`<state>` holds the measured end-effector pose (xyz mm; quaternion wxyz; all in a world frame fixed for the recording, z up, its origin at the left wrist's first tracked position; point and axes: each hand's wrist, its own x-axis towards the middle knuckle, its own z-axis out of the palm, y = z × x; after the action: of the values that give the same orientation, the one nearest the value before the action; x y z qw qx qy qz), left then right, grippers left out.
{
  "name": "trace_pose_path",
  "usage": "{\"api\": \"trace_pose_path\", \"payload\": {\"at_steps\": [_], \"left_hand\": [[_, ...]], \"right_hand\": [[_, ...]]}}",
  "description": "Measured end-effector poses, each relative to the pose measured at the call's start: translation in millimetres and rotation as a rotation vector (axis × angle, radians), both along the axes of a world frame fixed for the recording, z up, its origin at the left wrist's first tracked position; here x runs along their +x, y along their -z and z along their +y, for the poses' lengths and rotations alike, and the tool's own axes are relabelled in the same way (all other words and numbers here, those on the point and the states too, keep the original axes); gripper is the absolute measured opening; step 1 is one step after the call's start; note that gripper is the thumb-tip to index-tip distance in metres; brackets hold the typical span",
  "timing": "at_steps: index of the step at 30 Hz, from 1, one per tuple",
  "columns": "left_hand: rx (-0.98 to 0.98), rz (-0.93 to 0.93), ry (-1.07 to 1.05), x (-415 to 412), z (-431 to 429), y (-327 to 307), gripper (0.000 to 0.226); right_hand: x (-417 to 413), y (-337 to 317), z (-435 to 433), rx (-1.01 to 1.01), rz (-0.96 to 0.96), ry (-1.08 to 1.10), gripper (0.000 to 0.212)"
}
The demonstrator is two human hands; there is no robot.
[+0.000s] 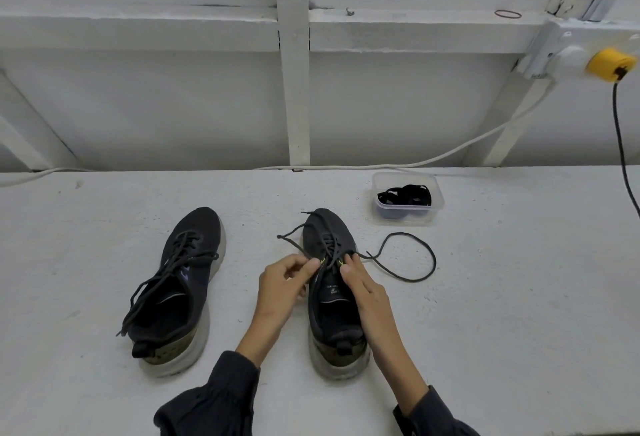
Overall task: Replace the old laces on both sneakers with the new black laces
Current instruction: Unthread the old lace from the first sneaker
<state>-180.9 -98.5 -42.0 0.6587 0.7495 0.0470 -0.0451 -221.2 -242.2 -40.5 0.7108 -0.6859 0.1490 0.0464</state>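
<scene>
The right sneaker (329, 321) is stood on the white table (519, 297), toe pointed away from the person, just in front of both hands. Its old lace (403, 234) is partly loosened: one end is spread in a wide loop on the table to the right of the shoe, the other is thrown out past the toe on the left. The lace is pinched between thumb and forefinger of the left hand (280, 283) at the upper eyelets, the other fingers being curled. The right hand (367, 293) is laid along the shoe's right edge with its fingertips at the opposite eyelets; whether anything is gripped there cannot be told. The two hands are held close together over the tongue.

The left sneaker (180, 297) is set well to the left, still laced, its lace ends trailing loose. Beyond the right sneaker, a clear plastic container (405, 217) is placed, and the new black laces (405, 194) are coiled inside it.
</scene>
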Motion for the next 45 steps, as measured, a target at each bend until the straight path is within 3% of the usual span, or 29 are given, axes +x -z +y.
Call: {"api": "trace_pose_path", "payload": {"at_steps": [6,12,15,18,21,23,26,29,31,37,42,45], "left_hand": [[-0.210,-0.050,-0.400,17,17,-13,0.016],[-0.172,0.078,-0.139,-1,0,-4,0.037],[-0.078,0.012,-0.058,-8,-12,2,0.023],[-0.067,-0.050,-0.177,-3,-8,-2,0.016],[-0.215,-0.066,-0.434,4,1,-7,0.017],[-0.262,-0.057,-0.484,4,-1,-10,0.018],[-0.224,-0.001,-0.323,-5,-13,-9,0.017],[-0.042,-0.026,-0.155,-10,-21,-2,0.006],[-0.012,-0.067,-0.178,-5,-18,-3,0.006],[-0.215,-0.078,-0.456,3,-7,-11,0.010],[-0.159,0.010,-0.208,-6,-11,-4,0.010],[-0.021,-0.043,-0.103,-9,-14,6,0.010]], "right_hand": [[-1,-1,0,-0.004,-0.002,-0.006,0.051],[0,0,1,0.024,-0.002,0.007,0.048],[1,-1,1,0.020,-0.003,0.006,0.048],[0,-2,-1,0.019,-0.001,0.001,0.049],[-2,-1,0,0.004,0.004,-0.003,0.050],[-2,-1,-1,0.009,0.003,0.006,0.050],[-1,-2,0,0.020,0.000,0.012,0.050],[0,-2,1,0.015,-0.003,0.007,0.049],[0,-2,0,0.020,0.003,0.010,0.047],[-1,-2,0,-0.024,-0.004,-0.006,0.052],[0,-1,0,-0.006,0.000,0.008,0.050],[0,-1,0,-0.010,0.000,0.006,0.050]]}}
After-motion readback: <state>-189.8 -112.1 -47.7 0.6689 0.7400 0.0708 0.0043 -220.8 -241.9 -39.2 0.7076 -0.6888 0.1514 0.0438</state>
